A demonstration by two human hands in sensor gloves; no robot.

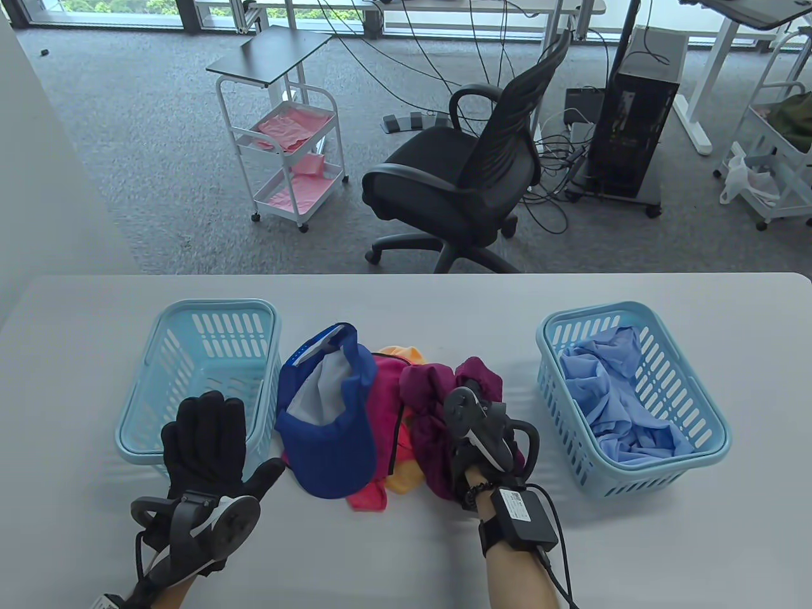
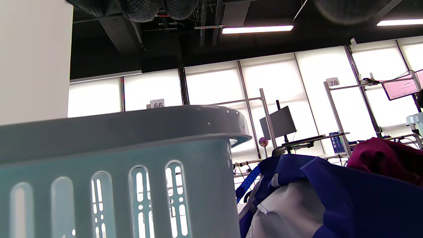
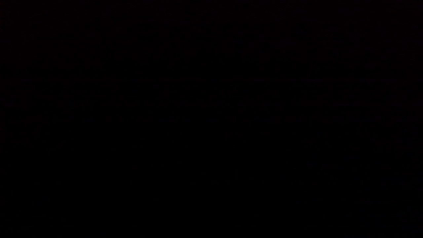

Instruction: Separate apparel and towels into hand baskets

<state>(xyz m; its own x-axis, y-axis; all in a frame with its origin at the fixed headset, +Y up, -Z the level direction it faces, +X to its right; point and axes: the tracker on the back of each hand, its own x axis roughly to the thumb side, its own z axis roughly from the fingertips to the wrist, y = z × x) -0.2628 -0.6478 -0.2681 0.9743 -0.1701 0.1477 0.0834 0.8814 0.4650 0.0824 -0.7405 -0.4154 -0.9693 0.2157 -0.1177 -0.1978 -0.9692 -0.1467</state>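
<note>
One garment, a light blue cloth point(image 1: 625, 393), was seen lying in the right basket point(image 1: 710, 406) at the right of the table view, while the left basket point(image 1: 158, 380) at the left showed nothing inside. Most of the sorting was judged still to be done: a blue cap point(image 1: 330, 431), a maroon garment point(image 1: 431, 393), a pink cloth point(image 1: 380, 406) and an orange cloth point(image 1: 406, 479) were heaped together at lower centre between the baskets. The right hand point(image 1: 482, 450) was pressed down into the maroon garment; whether cloth was gripped could not be told, its fingers being buried and the right wrist view black. The left hand point(image 1: 206, 438) was held flat with fingers spread, empty, over the left basket's near rim. Bare table point(image 1: 393, 298) was left beyond the heap and at the near edge, and both basket mouths stood unobstructed.
</note>
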